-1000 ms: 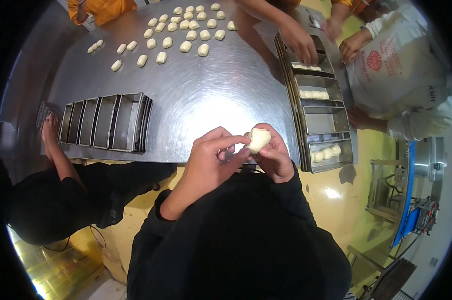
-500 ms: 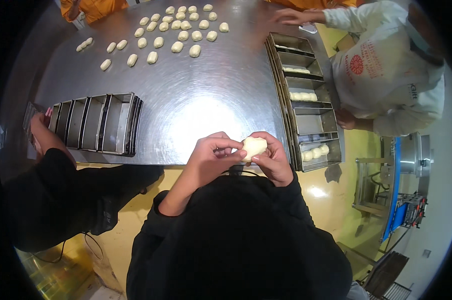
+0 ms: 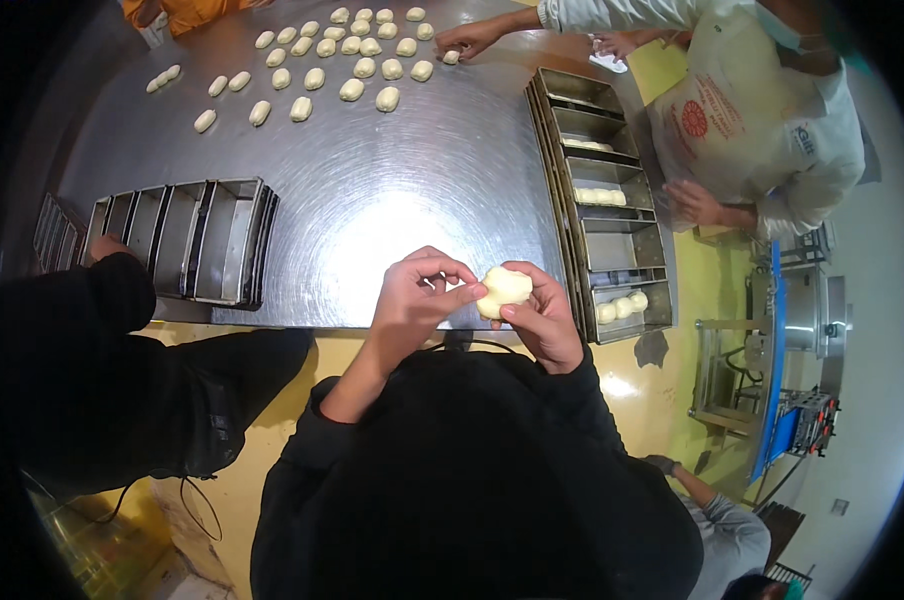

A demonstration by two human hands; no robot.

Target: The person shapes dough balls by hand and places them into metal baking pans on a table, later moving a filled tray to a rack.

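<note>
A pale, lumpy piece of dough (image 3: 505, 288) is held just over the near edge of the steel table. It rests in the curled fingers of my right hand (image 3: 550, 320), with the thumb pressed on its lower side. My left hand (image 3: 412, 300) pinches the dough's left edge between thumb and fingertips. The dough's underside is hidden by my fingers. Right of my hands stands a rack of joined metal loaf pans (image 3: 612, 262). Some of its compartments hold rows of dough pieces (image 3: 621, 307).
Several dough pieces (image 3: 351, 90) lie spread over the far part of the steel table (image 3: 312, 160). More joined loaf pans (image 3: 225, 240) stand at the left, with a co-worker's hand (image 3: 110, 246) on them. Across the right corner, another co-worker's hand (image 3: 462, 42) touches a dough piece.
The co-worker at the right has reached left onto a far dough piece. The left co-worker's hand has shifted over the pans. Another person appears at lower right. My grip is much the same.
</note>
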